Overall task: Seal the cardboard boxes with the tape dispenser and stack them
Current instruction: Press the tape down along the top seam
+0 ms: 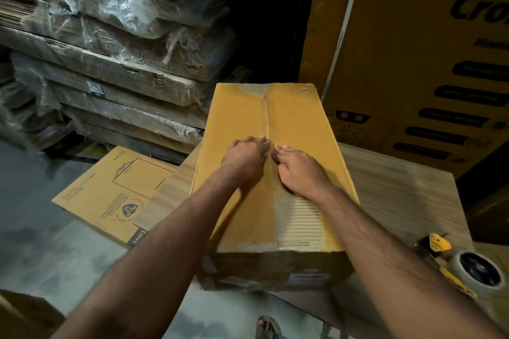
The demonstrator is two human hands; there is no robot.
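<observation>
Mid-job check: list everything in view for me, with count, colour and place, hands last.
cardboard box: one, yellow-brown, flaps closed, on the table
table: one, light wood grain, under the box
tape dispenser: one, yellow with a clear tape roll, on the table, right of the box
flat carton: one, printed brown, on the floor, left
wrapped flat cartons: stack, brown under clear plastic, back left
large printed box: one, brown, back right
left hand: flat on the box seam
right hand: flat on the box seam

A flattened printed carton [110, 195] lies on the grey floor [35, 228] beside a wooden table [399, 187]. Behind it rises a stack of plastic-wrapped flat cardboard bundles [110, 69]. A large printed carton [427, 63] stands at right. A sandalled foot [267, 327] shows below.
</observation>
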